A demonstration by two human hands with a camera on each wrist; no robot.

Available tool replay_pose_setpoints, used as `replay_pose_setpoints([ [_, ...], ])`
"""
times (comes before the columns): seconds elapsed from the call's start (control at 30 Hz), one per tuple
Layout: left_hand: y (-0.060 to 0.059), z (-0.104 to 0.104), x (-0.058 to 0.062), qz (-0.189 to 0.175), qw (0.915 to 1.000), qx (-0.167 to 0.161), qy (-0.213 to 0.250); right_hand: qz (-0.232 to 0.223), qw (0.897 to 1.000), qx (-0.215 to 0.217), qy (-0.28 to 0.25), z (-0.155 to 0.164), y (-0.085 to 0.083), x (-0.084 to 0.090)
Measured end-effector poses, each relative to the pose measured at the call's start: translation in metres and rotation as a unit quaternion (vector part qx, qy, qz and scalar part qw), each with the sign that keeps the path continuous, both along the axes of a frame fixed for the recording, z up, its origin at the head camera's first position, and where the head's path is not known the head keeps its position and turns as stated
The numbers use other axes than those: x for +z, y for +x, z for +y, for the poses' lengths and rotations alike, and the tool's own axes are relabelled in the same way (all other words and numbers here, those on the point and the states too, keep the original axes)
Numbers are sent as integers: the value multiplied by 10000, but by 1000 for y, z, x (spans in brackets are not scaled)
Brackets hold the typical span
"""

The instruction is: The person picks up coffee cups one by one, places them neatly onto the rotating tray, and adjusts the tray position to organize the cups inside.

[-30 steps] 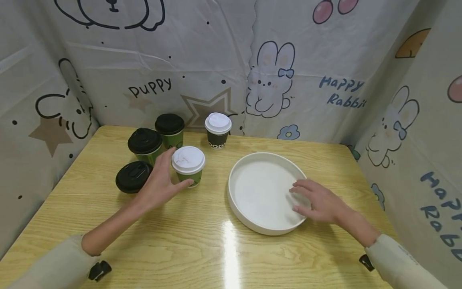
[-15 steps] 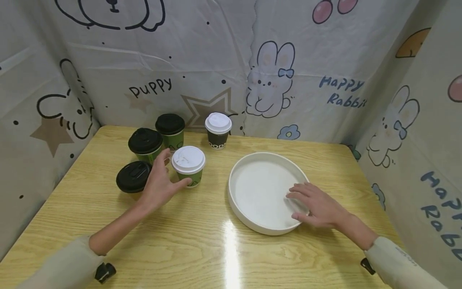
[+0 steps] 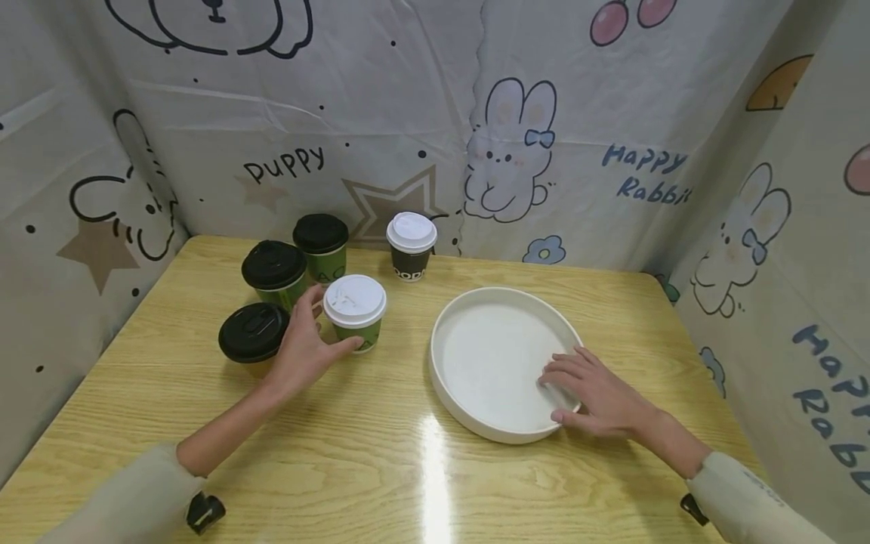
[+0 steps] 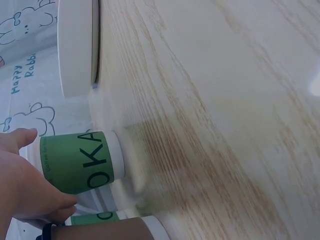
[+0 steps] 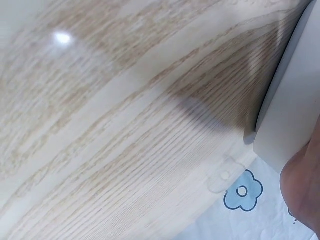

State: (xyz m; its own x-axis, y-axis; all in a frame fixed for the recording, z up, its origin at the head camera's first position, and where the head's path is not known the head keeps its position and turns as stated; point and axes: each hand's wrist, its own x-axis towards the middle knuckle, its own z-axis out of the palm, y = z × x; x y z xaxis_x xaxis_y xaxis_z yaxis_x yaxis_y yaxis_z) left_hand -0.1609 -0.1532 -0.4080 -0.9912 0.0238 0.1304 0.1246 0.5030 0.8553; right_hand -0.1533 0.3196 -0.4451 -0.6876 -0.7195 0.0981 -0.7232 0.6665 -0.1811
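Now the left hand (image 3: 302, 344) has closed in, thumb and fingers curled round the white-lidded green cup (image 3: 354, 310) at centre left; the right hand (image 3: 594, 389) still rests spread on the white tray (image 3: 476, 302) rim, lower right. Five cups: three black-lidded (image 3: 274, 270), two white-lidded (image 3: 411, 243), clustered upper left.

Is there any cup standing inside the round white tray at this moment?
No, the round white tray holds no cup; only the right hand rests on its rim.
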Motion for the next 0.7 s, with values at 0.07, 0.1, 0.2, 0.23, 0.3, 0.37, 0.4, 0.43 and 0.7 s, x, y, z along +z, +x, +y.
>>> replay_pose_setpoints([
  [0.07, -1, 1, -2, -12, 10000, -4, 20, -38, 10000, 15, -14, 0, 1, 0],
  [0.1, -2, 1, -2, -18, 10000, -9, 39, -44, 10000, 29, -20, 1, 2, 0],
  [0.2, -4, 3, -4, -20, 10000, -44, 76, -57, 10000, 40, 3, 1, 4, 0],
  [0.23, -4, 4, -5, -17, 9999, -54, 87, -61, 10000, 41, 26, 1, 5, 0],
  [0.3, -5, 4, -6, -28, 9999, -69, 136, -50, 10000, 37, 78, 1, 7, 0],
  [0.37, -5, 5, -7, -45, 9998, -51, 173, -14, 9999, 34, 131, 0, 8, -1],
  [0.4, -6, 5, -7, -45, 9998, -46, 202, 14, 9999, 34, 157, 0, 8, -2],
  [0.43, -6, 6, -8, -56, 9997, -36, 225, 45, 9999, 37, 161, 0, 8, -2],
  [0.7, -10, 5, -10, -282, 9983, 55, 513, 241, 9995, 181, 93, -1, 6, -3],
])
